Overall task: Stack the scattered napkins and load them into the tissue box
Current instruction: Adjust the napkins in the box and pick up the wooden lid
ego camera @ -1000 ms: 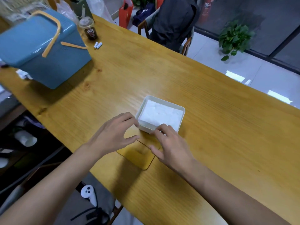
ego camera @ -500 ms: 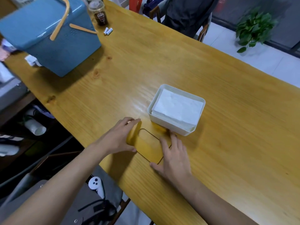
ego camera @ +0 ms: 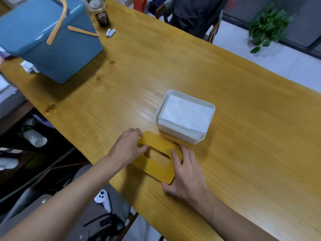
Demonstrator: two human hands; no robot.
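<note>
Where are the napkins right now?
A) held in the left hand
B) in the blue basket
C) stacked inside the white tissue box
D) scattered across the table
C: the napkins lie in a stack inside the open white tissue box, while the left hand and right hand are both on the wooden lid.

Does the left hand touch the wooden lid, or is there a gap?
Touching. The head view shows the left hand gripping one end of the wooden lid, thumb at its slot.

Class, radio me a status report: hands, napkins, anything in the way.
Left hand grips the lid at one end, right hand presses the other. Napkins stacked in white box, lid off. Box top unobstructed.
</note>
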